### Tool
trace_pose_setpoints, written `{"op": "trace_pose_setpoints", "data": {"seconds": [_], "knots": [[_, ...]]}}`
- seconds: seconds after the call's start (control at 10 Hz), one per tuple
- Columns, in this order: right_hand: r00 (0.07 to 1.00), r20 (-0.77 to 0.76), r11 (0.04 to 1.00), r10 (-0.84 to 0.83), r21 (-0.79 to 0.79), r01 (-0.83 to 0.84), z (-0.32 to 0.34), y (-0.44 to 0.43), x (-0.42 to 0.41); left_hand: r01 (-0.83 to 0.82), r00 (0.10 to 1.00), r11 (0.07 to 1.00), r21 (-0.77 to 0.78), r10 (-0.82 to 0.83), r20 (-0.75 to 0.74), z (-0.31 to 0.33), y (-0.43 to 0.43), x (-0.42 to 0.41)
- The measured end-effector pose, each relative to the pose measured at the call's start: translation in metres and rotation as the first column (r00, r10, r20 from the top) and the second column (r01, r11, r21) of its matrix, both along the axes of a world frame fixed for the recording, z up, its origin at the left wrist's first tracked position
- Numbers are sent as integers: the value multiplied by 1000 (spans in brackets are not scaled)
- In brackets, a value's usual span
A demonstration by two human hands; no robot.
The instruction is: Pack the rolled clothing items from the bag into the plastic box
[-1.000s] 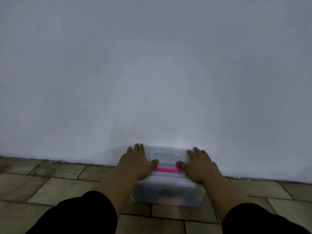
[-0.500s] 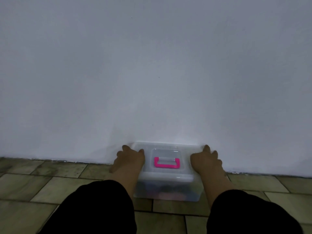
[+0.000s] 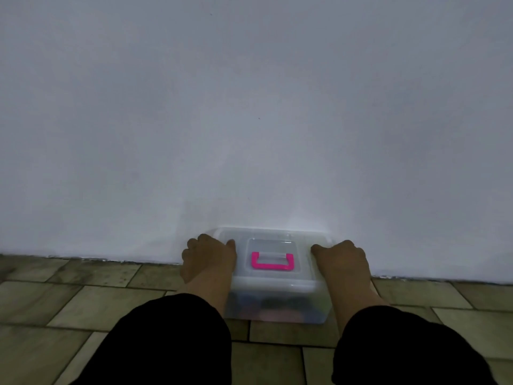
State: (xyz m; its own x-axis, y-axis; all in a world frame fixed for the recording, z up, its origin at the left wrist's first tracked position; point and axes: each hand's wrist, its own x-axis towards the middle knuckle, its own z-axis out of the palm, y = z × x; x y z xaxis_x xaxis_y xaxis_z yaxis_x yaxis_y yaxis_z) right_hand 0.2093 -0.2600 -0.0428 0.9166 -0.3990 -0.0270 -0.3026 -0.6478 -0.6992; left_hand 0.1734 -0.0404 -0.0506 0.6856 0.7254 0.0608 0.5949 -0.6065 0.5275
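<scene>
A clear plastic box [image 3: 277, 307] stands on the tiled floor against the white wall, its lid on, with a pink handle [image 3: 272, 261] lying flat in the lid's recess. Dark rolled clothing shows dimly through its front wall. My left hand [image 3: 206, 259] grips the left end of the lid, fingers curled over the edge. My right hand [image 3: 342, 259] grips the right end the same way. Both forearms wear black sleeves. No bag is in view.
A plain white wall [image 3: 249, 120] fills most of the view and meets the floor right behind the box. Greenish-brown floor tiles [image 3: 69, 307] spread to the left, right and front.
My hands have slid from the top of the lid beside the pink handle out to the lid's two ends, where the fingers curl over the edges. The box has stayed put.
</scene>
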Motion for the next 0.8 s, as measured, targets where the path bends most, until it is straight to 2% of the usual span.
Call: {"op": "trace_pose_setpoints", "data": {"seconds": [0.2, 0.5, 0.6, 0.7, 0.8], "knots": [[996, 70, 986, 48, -160, -36, 0, 1, -4, 27, 999, 997, 71, -29, 23, 1, 0, -2], [997, 72, 982, 39, -190, -24, 0, 2, -4, 21, 999, 995, 99, -25, 38, 1, -2, -3], [997, 69, 992, 37, -126, -28, 1, 2, -4, 21, 1000, 996, 83, -22, 22, 1, -3, -1], [999, 42, 987, 35, -161, -27, -1, 2, -5, 17, 999, 997, 78, -14, -37, 2, -2, -1], [998, 68, 975, 15, -221, 1, 14, 0, -6, 9, 1000, 999, -31, -9, 0, 12, 6, -1]]}}
